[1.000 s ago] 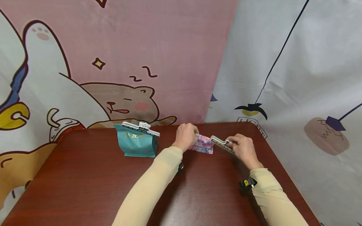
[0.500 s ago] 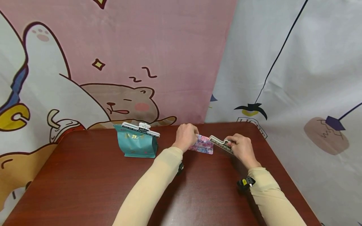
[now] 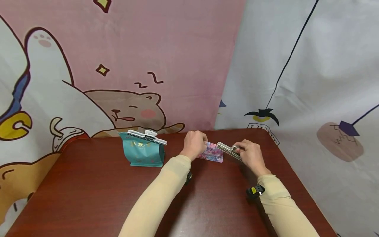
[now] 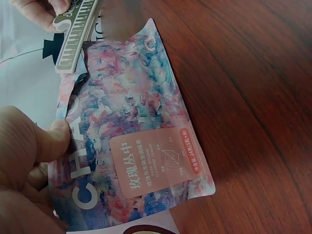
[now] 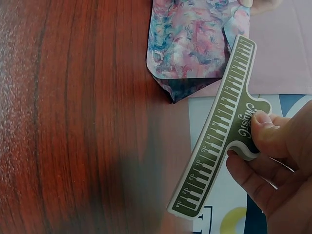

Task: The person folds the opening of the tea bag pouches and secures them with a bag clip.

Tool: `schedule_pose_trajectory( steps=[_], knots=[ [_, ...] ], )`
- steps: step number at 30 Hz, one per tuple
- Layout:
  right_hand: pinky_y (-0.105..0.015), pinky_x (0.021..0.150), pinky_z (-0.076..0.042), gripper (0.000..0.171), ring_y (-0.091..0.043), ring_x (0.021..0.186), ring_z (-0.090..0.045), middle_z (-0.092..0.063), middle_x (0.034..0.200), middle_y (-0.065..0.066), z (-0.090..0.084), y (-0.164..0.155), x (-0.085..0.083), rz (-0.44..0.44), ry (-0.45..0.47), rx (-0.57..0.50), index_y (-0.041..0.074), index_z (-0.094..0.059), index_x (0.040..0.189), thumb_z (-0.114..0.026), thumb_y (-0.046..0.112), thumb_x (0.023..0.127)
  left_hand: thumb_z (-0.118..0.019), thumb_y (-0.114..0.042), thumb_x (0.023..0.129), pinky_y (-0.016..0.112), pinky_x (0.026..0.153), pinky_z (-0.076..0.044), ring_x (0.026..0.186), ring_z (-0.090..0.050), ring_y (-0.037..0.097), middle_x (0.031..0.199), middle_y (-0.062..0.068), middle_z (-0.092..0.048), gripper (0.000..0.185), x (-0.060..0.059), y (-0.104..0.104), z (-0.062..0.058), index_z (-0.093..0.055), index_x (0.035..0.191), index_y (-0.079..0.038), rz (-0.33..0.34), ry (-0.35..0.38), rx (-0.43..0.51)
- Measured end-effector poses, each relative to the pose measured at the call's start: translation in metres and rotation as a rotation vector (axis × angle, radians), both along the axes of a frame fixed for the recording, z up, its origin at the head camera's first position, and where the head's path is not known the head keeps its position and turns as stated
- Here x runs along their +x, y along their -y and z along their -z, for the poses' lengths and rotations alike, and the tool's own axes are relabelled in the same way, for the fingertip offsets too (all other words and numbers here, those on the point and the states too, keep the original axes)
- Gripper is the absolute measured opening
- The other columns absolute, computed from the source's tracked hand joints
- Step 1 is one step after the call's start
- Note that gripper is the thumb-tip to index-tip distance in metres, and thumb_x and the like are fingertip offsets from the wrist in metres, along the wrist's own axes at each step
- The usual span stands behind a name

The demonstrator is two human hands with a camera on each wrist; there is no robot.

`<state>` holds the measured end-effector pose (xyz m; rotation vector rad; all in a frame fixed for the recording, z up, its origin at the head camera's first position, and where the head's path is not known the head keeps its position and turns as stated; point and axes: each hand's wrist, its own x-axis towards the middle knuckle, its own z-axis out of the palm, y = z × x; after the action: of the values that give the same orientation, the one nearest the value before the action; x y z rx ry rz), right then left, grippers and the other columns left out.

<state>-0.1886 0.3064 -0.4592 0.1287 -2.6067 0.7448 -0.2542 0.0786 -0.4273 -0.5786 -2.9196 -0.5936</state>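
Clip [image 3: 228, 150] and pouch [image 3: 211, 153] are the two things in work at this moment. The right hand [image 3: 248, 154] pinches the clip by its handle between the thumb and the curled fingers, and the long toothed bar with the piano-key print points away from this hand toward the left hand [image 3: 194, 144]. The left hand is closed on the pouch, thumb [image 4: 54, 140] on the printed face and the other fingers behind it, and holds it near its top edge while its bottom rests on the table [image 3: 88, 184]. The far end of the clip is just beside the upper corner of the pouch, on the side away from the left hand; I cannot tell if it touches, and I cannot tell if the clip's mouth is open. I judge that the step in hand is bringing the clip to the top of the pouch. The next move calls for squeezing the handle, keeping the top edge flat, and sliding the bar along this edge. Well apart, beyond the left hand, a teal bag [image 3: 143, 152] stands with a similar clip already on its top.
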Motion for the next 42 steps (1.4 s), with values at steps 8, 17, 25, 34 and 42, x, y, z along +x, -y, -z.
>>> schedule_pose_trajectory(
  steps=[8,17,25,34,42],
  knots=[
    [-0.036,0.062,-0.045,0.016,-0.024,0.069,-0.058,-0.068,0.079,-0.007,-0.0013,0.0025,-0.0013,0.004,0.011,0.002,0.003,-0.081,0.092,-0.073,-0.009,0.086,-0.078,-0.023,0.089,0.035,0.086,-0.053,0.085,-0.066,0.020,0.084,-0.005,-0.077,0.008,0.0011,0.0051,0.0000,-0.083,0.085,-0.019,0.049,-0.025,-0.002],
    [-0.036,0.064,-0.046,0.014,-0.026,0.072,-0.057,-0.067,0.081,-0.007,-0.0005,0.0015,0.0007,0.026,0.054,-0.011,0.002,-0.081,0.096,-0.073,-0.007,0.088,-0.074,-0.027,0.091,0.033,0.077,-0.053,0.075,-0.066,0.018,0.079,-0.006,-0.077,0.014,0.0000,0.0096,0.0020,-0.084,0.086,-0.020,0.114,-0.071,0.033],
    [-0.037,0.064,-0.046,0.014,-0.026,0.071,-0.056,-0.066,0.080,-0.007,0.0011,0.0012,-0.0006,0.014,0.038,0.000,0.004,-0.081,0.094,-0.074,-0.007,0.087,-0.081,-0.039,0.089,0.033,0.083,-0.052,0.088,-0.066,0.019,0.084,-0.007,-0.078,0.017,0.0000,0.0084,0.0036,-0.085,0.087,-0.022,0.062,-0.043,0.044],
    [-0.035,0.062,-0.045,0.015,-0.024,0.069,-0.057,-0.067,0.079,-0.007,-0.0024,0.0033,-0.0015,-0.002,0.008,-0.006,0.003,-0.081,0.094,-0.075,-0.008,0.085,-0.083,-0.036,0.088,0.034,0.095,-0.047,0.090,-0.065,0.020,0.081,-0.009,-0.077,0.013,0.0014,0.0053,0.0024,-0.085,0.084,-0.023,0.051,-0.082,0.019],
    [-0.037,0.063,-0.046,0.015,-0.024,0.070,-0.057,-0.067,0.080,-0.007,-0.0050,0.0079,-0.0034,-0.013,0.008,0.004,0.003,-0.081,0.093,-0.075,-0.008,0.086,-0.084,-0.032,0.087,0.034,0.095,-0.048,0.092,-0.067,0.021,0.081,-0.008,-0.078,0.010,0.0021,0.0047,0.0028,-0.085,0.084,-0.023,0.053,-0.095,0.039]
  ],
)
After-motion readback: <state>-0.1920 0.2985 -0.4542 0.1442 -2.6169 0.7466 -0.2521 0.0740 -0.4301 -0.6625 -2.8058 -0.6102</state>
